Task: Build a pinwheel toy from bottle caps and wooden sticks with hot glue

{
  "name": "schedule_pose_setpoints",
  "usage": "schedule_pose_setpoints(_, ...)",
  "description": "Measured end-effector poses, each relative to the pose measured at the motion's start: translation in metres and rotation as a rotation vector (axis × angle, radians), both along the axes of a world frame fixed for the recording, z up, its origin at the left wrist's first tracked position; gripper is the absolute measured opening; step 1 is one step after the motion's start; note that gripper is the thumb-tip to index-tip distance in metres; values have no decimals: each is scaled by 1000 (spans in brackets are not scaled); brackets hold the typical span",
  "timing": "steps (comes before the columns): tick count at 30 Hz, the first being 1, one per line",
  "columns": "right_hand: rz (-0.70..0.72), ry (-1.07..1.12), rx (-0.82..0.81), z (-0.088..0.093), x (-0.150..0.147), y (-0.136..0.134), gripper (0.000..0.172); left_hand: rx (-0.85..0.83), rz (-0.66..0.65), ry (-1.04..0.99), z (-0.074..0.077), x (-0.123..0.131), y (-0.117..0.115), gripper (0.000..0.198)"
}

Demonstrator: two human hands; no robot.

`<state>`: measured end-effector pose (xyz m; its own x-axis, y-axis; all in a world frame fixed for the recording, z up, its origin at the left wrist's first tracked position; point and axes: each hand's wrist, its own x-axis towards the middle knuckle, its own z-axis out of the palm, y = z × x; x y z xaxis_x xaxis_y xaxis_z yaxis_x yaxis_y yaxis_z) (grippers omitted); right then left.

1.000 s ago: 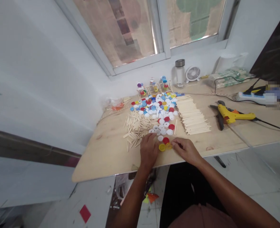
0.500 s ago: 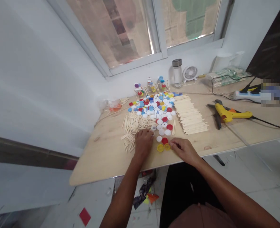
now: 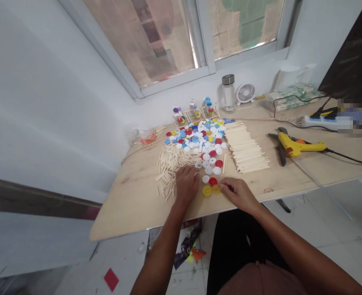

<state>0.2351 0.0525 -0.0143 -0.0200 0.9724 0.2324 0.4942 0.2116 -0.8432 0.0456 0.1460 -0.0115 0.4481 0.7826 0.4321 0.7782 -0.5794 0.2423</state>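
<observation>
My left hand [image 3: 187,185] is at the right edge of a loose heap of short wooden sticks [image 3: 167,174]. Its fingers are curled, and a pale sliver like a stick's end shows at the fingertips. Beside it lie a yellow bottle cap [image 3: 207,191], a red bottle cap [image 3: 212,181] and a white bottle cap [image 3: 206,179]. My right hand [image 3: 236,193] has thumb and forefinger closed at the rim of a second yellow bottle cap [image 3: 216,189], which lies on the table against the red one. More white and red caps lie just beyond.
A pile of mixed bottle caps [image 3: 196,137] spreads behind, before small stick-and-cap models [image 3: 196,112]. Right of it are a row of long sticks [image 3: 247,149] and a yellow glue gun [image 3: 300,146] with a cord. A glass bottle [image 3: 228,96], fan [image 3: 245,94] and power strip [image 3: 325,123] stand farther back.
My left hand has shifted slightly and a few sticks beside it have moved toward the table's front edge. My right hand stays at the yellow cap.
</observation>
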Motion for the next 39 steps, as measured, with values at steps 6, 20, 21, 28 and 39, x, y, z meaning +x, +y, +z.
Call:
schedule_pose_setpoints(6, -2, -6, -2, -1, 0, 0, 28, -81, -70, 70, 6, 26, -7, 34)
schedule_pose_setpoints(20, 21, 7, -2, -4, 0, 2, 25, -127, -136, 193, 13, 43, 5, 22)
schedule_pose_setpoints(21, 22, 5, -2, -4, 0, 2, 25, -129, -137, 209, 13, 45, 6, 23)
schedule_pose_setpoints(28, 22, -3, -3, -2, 0, 1, 25, -152, -166, 311, 17, 51, 10, 21)
schedule_pose_setpoints(39, 11, -1, -4, 0, 0, 1, 24, -119, -66, 343, 18, 48, 13, 17)
